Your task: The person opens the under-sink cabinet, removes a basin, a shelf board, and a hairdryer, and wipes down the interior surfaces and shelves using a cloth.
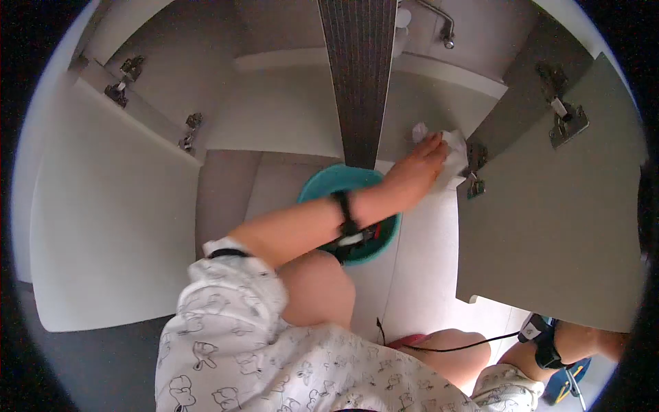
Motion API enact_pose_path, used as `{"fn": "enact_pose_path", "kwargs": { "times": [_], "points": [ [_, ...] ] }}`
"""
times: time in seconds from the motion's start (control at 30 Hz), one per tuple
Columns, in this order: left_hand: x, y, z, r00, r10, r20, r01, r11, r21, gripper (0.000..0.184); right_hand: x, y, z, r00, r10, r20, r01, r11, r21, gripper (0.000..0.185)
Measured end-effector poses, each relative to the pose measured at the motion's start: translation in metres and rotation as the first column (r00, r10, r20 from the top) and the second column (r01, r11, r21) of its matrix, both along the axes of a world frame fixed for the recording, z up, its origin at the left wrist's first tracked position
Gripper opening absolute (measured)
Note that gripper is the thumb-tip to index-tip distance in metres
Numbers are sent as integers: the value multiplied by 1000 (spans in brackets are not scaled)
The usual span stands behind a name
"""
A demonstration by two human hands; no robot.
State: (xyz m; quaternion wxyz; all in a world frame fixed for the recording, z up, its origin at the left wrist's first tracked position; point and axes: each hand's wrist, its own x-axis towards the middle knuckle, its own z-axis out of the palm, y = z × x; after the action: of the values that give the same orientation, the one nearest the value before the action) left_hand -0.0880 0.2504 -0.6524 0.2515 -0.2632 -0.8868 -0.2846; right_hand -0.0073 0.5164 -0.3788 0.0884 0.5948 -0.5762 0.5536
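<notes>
My left hand (417,172) stretches across to the right inside the cabinet, its fingers closed on a crumpled white cloth (453,159). The cloth is beside the lower hinge (475,184) of the right door; whether it is fabric or paper is hard to tell. A black band circles my left wrist, and the forearm passes over a teal basin (317,184) on the floor. Dark items in the basin are partly hidden by the arm. At the lower right, my right hand (609,343) is by the bottom edge of the right door (542,226), its fingers out of sight.
The left door (117,213) stands open too. A dark ribbed post (357,82) runs down the middle of the opening. Behind it are a metal pipe fitting (447,34) and a pale ledge. A black cable (473,343) leads to my right wrist. A blue object (573,384) sits at the lower right.
</notes>
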Motion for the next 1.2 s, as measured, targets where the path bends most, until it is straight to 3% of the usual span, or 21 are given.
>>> {"fn": "enact_pose_path", "kwargs": {
  "times": [0.03,0.1,0.13,0.23,0.3,0.33,0.4,0.43,0.5,0.63,0.7,0.77,0.8,0.87,0.93,0.97,1.0,1.03,1.1,1.13,1.2],
  "points": [
    [-31,17,-38,999,41,-7,-41,998,-51,29,-2,0,1,1000,6,-9,-5,999,34,38],
    [-51,39,-18,962,55,267,-33,996,-87,33,-5,-6,4,999,29,-34,-26,996,87,38],
    [-55,45,-4,963,53,263,-34,997,-76,33,-5,-6,3,999,32,-40,-28,994,103,38],
    [-59,56,-7,833,0,554,-135,970,203,29,-3,-8,-5,999,1,-34,1,998,55,39],
    [-76,62,-42,999,16,-35,-23,982,-189,30,4,-16,-12,998,-63,-3,62,996,-65,39],
    [-75,66,-47,999,24,-34,-30,984,-175,30,8,-19,-16,995,-97,10,98,987,-128,39],
    [-42,60,-27,935,23,354,38,986,-164,35,14,-25,-22,987,-154,39,159,960,-232,39],
    [-34,55,-35,933,29,359,27,988,-149,35,15,-27,-24,983,-175,51,182,944,-275,39],
    [-20,45,-51,980,-66,-190,47,994,-103,31,16,-36,-26,977,-202,70,214,922,-324,40],
    [-30,45,-60,981,-48,-186,32,996,-87,35,18,-60,-31,968,-232,92,250,893,-373,40],
    [-55,54,-60,997,-12,-80,-12,955,-297,31,21,-67,-29,963,-232,133,268,859,-436,41],
    [-59,53,-57,998,1,70,12,982,-190,27,25,-59,-35,969,-90,231,231,668,-708,40],
    [-63,51,-51,979,-7,202,25,996,-87,22,33,-37,-34,797,-510,325,576,474,-666,39],
    [-73,47,-40,963,-5,269,8,1000,-11,20,40,-7,-34,446,-805,390,788,147,-598,39],
    [-84,48,-31,948,-2,319,-19,998,64,20,42,9,-40,491,-790,366,777,208,-594,39],
    [-90,52,-26,852,-246,462,-78,813,577,19,42,12,-43,508,-783,360,774,232,-589,39],
    [-95,59,-23,736,-523,429,-239,391,889,18,42,13,-44,522,-776,354,773,256,-580,39],
    [-95,70,-22,736,-523,430,-241,392,888,18,39,8,-41,525,-772,358,778,265,-570,39],
    [-82,81,-9,882,-98,460,-80,932,353,18,33,-13,-37,633,-705,322,716,373,-590,39],
    [-70,82,-9,883,-97,459,-78,934,348,18,26,-30,-38,729,-624,280,636,466,-616,40],
    [-36,68,6,916,-169,364,-80,812,578,23,15,-59,-39,885,-427,185,437,625,-647,41]
  ]
}}
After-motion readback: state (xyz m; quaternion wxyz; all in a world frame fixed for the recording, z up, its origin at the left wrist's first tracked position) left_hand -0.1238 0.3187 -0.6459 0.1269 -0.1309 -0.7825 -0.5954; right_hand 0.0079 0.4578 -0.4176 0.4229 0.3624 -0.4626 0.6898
